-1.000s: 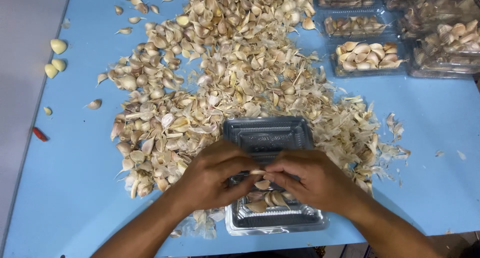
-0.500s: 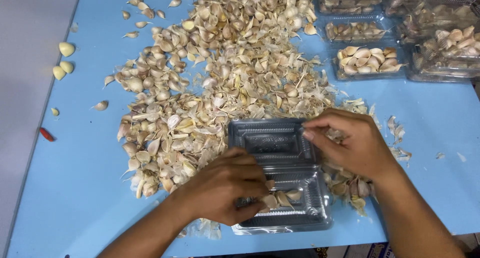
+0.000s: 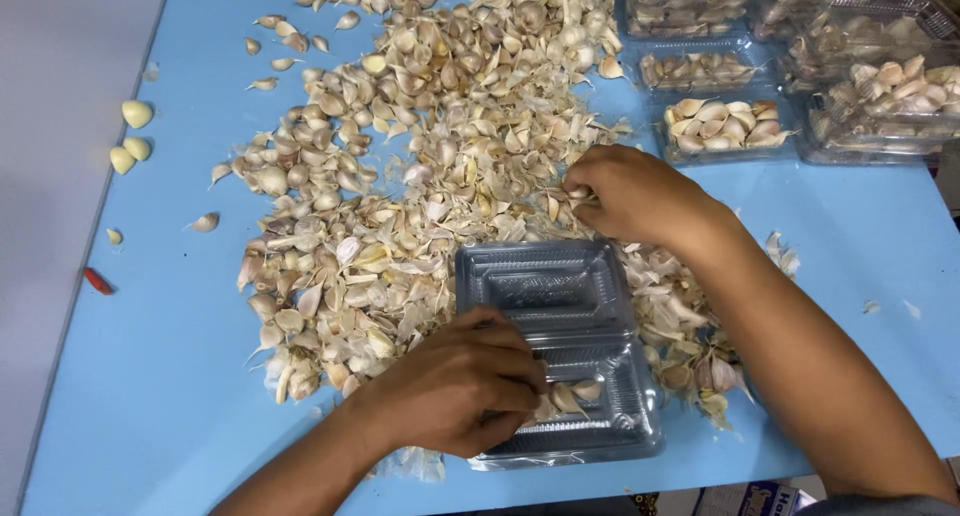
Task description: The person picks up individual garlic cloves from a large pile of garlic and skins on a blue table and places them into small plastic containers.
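A blue table (image 3: 150, 376) carries a wide garlic pile (image 3: 420, 156) across its middle. Near its close edge sits an open clear clamshell box (image 3: 560, 306). The left hand (image 3: 455, 386) rests curled on the box's near tray, fingers closed over cloves. The right hand (image 3: 625, 191) pinches cloves at the pile's right edge.
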